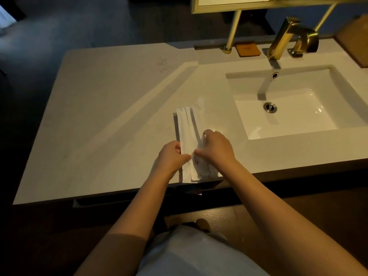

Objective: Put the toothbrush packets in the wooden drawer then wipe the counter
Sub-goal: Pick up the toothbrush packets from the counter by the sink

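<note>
Several long white toothbrush packets (186, 126) lie bunched on the pale stone counter (111, 108), near its front edge and left of the sink. My left hand (171, 157) grips the bunch from the left side, thumb on top. My right hand (216, 147) pinches the packets from the right, fingers curled over their near half. The packets' near ends (192, 174) stick out past both hands toward the counter edge. A dark drawer front (127, 200) shows under the counter edge; I cannot tell whether it is open.
A white rectangular sink (294, 102) with a gold tap (288, 36) fills the right side. A small orange-brown pad (248, 49) lies at the back by a gold mirror leg (232, 31). A wooden board (354, 38) sits at the far right. Dark floor lies beyond the counter's left edge.
</note>
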`<move>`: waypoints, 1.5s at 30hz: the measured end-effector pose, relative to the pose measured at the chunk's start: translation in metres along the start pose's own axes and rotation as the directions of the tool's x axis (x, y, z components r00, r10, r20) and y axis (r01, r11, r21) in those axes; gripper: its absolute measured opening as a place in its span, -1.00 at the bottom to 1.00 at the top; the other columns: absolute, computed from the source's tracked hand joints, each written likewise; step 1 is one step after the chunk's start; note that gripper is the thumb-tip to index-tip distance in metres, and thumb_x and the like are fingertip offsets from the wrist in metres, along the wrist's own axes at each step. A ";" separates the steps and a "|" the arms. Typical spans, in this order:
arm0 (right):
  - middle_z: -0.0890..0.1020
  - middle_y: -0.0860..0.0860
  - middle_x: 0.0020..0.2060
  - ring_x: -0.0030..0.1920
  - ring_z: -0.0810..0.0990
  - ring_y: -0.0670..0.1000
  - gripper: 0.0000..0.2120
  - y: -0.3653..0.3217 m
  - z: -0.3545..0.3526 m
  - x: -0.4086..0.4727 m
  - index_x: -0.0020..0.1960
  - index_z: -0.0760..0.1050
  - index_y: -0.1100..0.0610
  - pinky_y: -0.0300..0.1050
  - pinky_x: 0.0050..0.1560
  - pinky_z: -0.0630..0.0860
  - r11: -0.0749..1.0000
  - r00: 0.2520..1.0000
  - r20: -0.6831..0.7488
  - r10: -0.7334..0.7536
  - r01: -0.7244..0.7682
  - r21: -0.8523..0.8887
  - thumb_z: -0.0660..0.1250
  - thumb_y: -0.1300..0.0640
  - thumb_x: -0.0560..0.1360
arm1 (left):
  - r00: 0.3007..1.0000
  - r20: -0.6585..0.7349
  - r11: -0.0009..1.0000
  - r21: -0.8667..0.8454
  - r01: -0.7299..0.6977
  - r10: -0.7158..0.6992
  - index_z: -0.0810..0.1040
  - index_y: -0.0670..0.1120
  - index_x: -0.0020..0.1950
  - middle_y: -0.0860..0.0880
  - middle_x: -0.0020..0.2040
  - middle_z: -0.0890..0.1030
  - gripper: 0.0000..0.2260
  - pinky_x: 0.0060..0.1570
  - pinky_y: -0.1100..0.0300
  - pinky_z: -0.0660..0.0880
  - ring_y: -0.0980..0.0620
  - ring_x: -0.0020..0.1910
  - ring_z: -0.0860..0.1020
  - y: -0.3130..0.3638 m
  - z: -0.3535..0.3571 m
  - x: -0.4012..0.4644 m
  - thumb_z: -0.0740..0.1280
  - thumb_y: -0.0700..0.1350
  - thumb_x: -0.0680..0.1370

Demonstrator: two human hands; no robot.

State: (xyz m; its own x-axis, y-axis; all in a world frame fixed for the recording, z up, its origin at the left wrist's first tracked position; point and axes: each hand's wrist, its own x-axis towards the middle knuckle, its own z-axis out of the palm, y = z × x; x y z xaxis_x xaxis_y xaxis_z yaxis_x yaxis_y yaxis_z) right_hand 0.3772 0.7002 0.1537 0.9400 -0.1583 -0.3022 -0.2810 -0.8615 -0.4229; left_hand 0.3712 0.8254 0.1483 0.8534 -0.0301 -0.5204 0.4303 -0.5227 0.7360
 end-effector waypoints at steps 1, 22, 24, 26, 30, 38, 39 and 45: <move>0.56 0.13 -0.03 -0.15 0.46 0.05 -0.62 -0.001 0.000 0.000 0.09 0.43 0.18 -0.14 -0.20 0.41 1.000 1.000 0.007 0.002 -0.002 -0.009 0.42 0.03 0.37 | 1.000 -0.016 1.000 0.024 -0.009 0.010 0.49 -0.16 0.03 -0.06 -0.17 0.54 -0.81 -0.16 0.08 0.56 0.01 -0.20 0.53 0.001 0.001 0.000 0.37 -0.20 0.44; 0.61 0.18 0.09 0.07 0.59 0.17 -0.65 0.017 -0.024 0.006 0.18 0.49 0.26 -0.03 0.01 0.52 0.958 0.992 0.102 0.077 -0.102 0.270 0.35 0.16 0.43 | 1.000 -0.003 0.992 0.124 -0.004 0.004 0.46 -0.13 -0.09 -0.18 -0.01 0.60 -0.83 -0.42 0.29 0.37 -0.03 -0.11 0.57 0.022 0.005 0.010 0.42 -0.14 0.43; 0.61 0.17 0.10 0.07 0.59 0.17 -0.59 0.025 -0.025 0.003 0.23 0.46 0.22 -0.01 0.04 0.53 0.938 0.993 0.056 0.108 -0.121 0.325 0.37 0.18 0.39 | 0.999 0.012 0.999 0.037 0.040 -0.041 0.48 -0.16 -0.19 -0.21 -0.09 0.61 -0.88 -0.30 0.17 0.54 -0.04 -0.17 0.61 0.017 0.002 0.013 0.42 -0.20 0.43; 0.64 0.17 0.04 0.02 0.62 0.16 -0.65 0.034 -0.025 -0.001 0.16 0.51 0.21 0.04 0.06 0.58 0.897 0.986 0.071 0.149 -0.165 0.410 0.37 0.23 0.38 | 0.998 0.030 0.996 -0.061 0.064 -0.063 0.45 -0.18 -0.27 -0.14 -0.22 0.60 -0.84 -0.30 0.20 0.59 0.03 -0.30 0.59 0.013 -0.001 0.013 0.42 -0.26 0.42; 0.67 0.18 -0.07 -0.09 0.65 0.14 -0.88 0.048 -0.023 -0.015 -0.21 0.57 0.17 0.03 -0.02 0.63 0.688 0.963 0.184 0.197 -0.269 0.673 0.34 0.36 0.37 | 0.997 0.063 0.978 -0.202 0.050 -0.038 0.52 -0.23 -0.18 -0.08 -0.26 0.59 -0.95 -0.53 0.40 0.46 0.11 -0.33 0.58 0.011 -0.002 0.002 0.37 -0.32 0.45; 0.66 0.05 -0.20 -0.17 0.65 0.02 -0.83 0.073 -0.024 -0.054 -0.23 0.58 0.12 -0.12 -0.15 0.61 0.468 0.966 0.140 0.216 -0.228 0.854 0.32 0.36 0.40 | 0.993 0.020 0.973 -0.202 -0.110 0.116 0.61 -0.13 -0.18 0.03 -0.32 0.61 -0.91 -0.49 0.45 0.42 0.28 -0.47 0.57 0.000 0.010 -0.029 0.34 -0.27 0.47; 0.67 0.03 -0.20 -0.15 0.65 0.00 -0.84 0.077 -0.025 -0.061 -0.21 0.58 0.11 -0.12 -0.12 0.62 0.458 0.966 0.123 0.229 -0.218 0.862 0.33 0.35 0.40 | 0.991 0.012 0.974 -0.187 -0.129 0.133 0.61 -0.10 -0.20 0.05 -0.31 0.61 -0.90 -0.50 0.47 0.41 0.30 -0.46 0.57 -0.001 0.012 -0.033 0.35 -0.27 0.46; 0.65 -0.08 -0.23 -0.20 0.62 -0.17 -0.79 0.111 -0.036 -0.114 -0.20 0.58 -0.01 -0.30 -0.20 0.57 0.461 0.940 0.001 0.342 -0.169 0.871 0.35 0.30 0.44 | 0.974 0.111 0.976 -0.120 -0.184 0.197 0.61 -0.14 -0.27 0.06 -0.33 0.66 -0.90 -0.43 0.42 0.44 0.24 -0.38 0.61 -0.007 0.034 -0.058 0.37 -0.25 0.44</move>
State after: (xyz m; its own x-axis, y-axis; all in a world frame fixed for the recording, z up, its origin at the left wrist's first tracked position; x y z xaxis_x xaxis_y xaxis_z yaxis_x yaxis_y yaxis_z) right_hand 0.2456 0.6057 0.1721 0.7867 -0.4431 -0.4299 -0.4572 0.0498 -0.8880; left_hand 0.3087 0.8018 0.1587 0.8834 -0.2274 -0.4098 0.2980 -0.4022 0.8657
